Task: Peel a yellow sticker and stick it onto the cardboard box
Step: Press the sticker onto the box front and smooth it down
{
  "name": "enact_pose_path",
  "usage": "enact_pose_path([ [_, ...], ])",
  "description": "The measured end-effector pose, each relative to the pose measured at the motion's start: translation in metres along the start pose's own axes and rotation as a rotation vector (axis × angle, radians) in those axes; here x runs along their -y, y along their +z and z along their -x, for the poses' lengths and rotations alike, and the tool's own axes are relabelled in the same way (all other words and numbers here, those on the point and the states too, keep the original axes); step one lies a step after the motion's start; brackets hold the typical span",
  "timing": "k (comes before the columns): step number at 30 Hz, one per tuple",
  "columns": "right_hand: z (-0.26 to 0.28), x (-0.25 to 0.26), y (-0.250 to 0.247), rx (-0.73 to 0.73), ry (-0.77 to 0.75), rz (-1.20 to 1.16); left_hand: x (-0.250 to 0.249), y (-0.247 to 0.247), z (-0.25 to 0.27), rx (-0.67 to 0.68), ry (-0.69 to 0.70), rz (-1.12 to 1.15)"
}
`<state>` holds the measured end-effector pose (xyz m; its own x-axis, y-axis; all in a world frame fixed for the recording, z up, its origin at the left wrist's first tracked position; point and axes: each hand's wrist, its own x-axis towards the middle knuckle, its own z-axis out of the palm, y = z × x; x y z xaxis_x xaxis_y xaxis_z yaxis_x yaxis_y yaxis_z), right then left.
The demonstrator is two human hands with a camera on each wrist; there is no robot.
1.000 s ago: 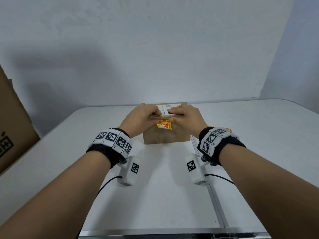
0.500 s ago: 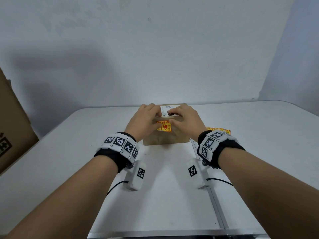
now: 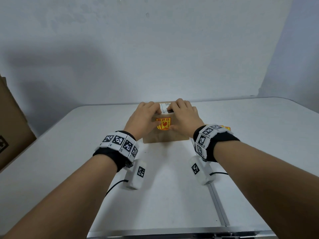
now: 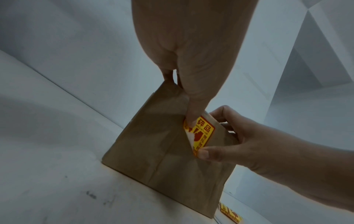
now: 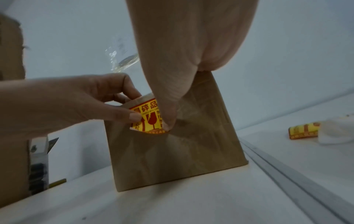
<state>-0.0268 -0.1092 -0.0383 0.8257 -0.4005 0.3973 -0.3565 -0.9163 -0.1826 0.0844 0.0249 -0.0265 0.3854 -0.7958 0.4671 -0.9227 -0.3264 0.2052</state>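
A small brown cardboard box (image 3: 165, 137) stands on the white table with a white label (image 3: 165, 107) on its top. The yellow sticker (image 3: 163, 124) with red print lies on the box's near face. My left hand (image 3: 146, 116) has its fingers bent over the top and its thumb on the sticker's upper left corner (image 4: 191, 119). My right hand (image 3: 183, 114) mirrors it, with its thumb on the sticker's lower right edge (image 5: 166, 124). In the left wrist view the sticker's (image 4: 203, 133) left edge stands slightly off the cardboard box (image 4: 162, 151).
More yellow stickers (image 3: 226, 127) lie on the table right of the box, beside a white scrap (image 5: 335, 131). A large cardboard carton (image 3: 12, 128) stands at the far left with a utility knife (image 5: 40, 159) next to it. A metal seam (image 3: 217, 195) runs along the table (image 3: 164, 195).
The sticker has gone from hanging at the box's top front edge to lying on the near face. Both hands have slid further over the box top, thumbs now on the sticker.
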Motion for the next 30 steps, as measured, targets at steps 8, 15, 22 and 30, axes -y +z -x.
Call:
enact_pose_path([
  [8, 0.000, 0.005, 0.005, -0.051, -0.004, 0.083, -0.005, 0.004, -0.001, -0.005, -0.025, -0.066],
  [15, -0.002, 0.001, 0.006, -0.046, -0.005, 0.065, -0.010, 0.013, -0.009, -0.029, -0.054, -0.193],
  [22, -0.001, -0.001, 0.009, -0.049, 0.001, 0.031, -0.003, 0.017, -0.008, 0.024, 0.001, -0.253],
  [30, -0.001, 0.000, 0.007, -0.053, 0.006, 0.005, 0.006, 0.001, -0.011, 0.125, 0.117, -0.305],
])
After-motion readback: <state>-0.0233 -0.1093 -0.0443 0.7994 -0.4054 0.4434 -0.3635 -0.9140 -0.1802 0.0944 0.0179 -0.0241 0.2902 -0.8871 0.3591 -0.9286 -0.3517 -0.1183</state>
